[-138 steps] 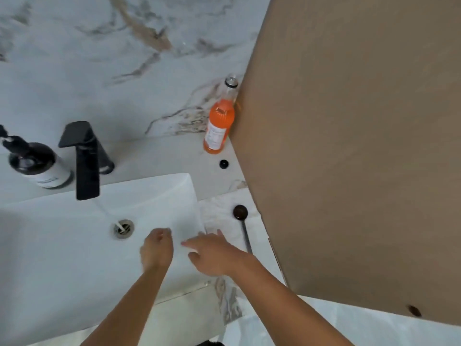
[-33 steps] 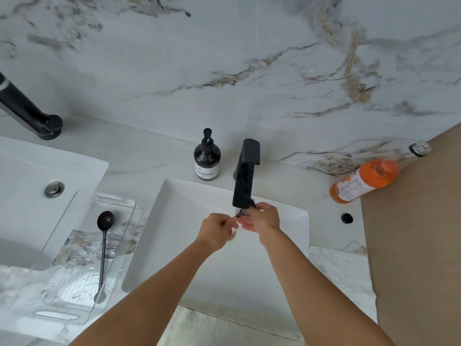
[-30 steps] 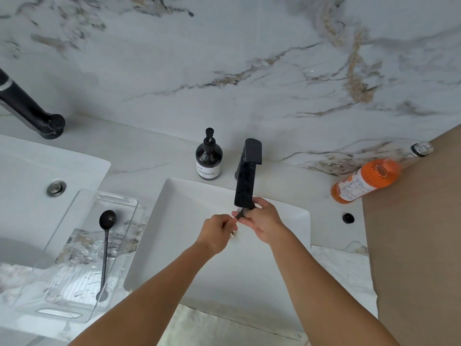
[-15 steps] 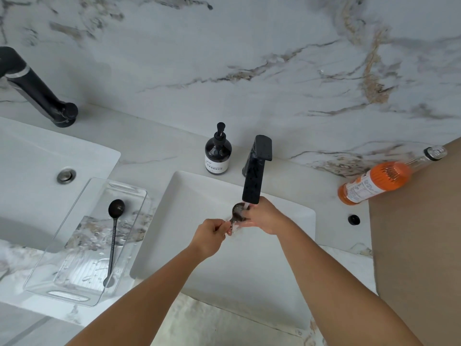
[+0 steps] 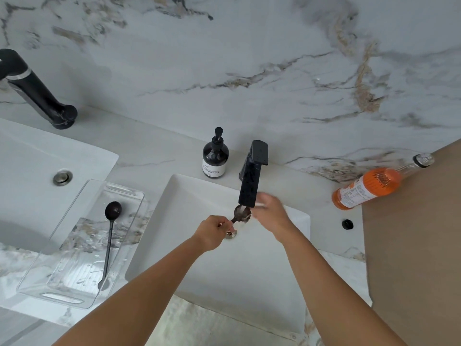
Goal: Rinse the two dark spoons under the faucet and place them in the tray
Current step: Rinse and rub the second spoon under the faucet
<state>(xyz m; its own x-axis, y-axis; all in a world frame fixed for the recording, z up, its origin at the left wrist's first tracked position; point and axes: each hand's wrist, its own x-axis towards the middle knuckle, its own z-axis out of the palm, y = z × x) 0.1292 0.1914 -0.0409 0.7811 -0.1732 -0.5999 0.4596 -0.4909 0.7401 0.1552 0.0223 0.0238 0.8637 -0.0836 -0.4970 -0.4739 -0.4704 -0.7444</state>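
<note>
The left hand [image 5: 212, 232] is closed around the handle of the second dark spoon [image 5: 241, 214] and holds its bowl directly under the spout of the black faucet [image 5: 250, 184], above the white sink [image 5: 274, 258]. The right hand [image 5: 268, 213] is at the bowl of this spoon, but it is blurred, so I cannot tell if its fingers are open or pressed on the metal. The first dark spoon [image 5: 109, 242] already lies in the clear tray [image 5: 124, 193], which stands on the desk just beside the left edge of the sink.

I judge that the rinsing of the last spoon is in progress. The thin handle is wet and can slip from the fingers into the sink. During the carry to the tray, water can drip on the desk. The tray looks light; a careless placing can push it or knock the spoon already inside.
</note>
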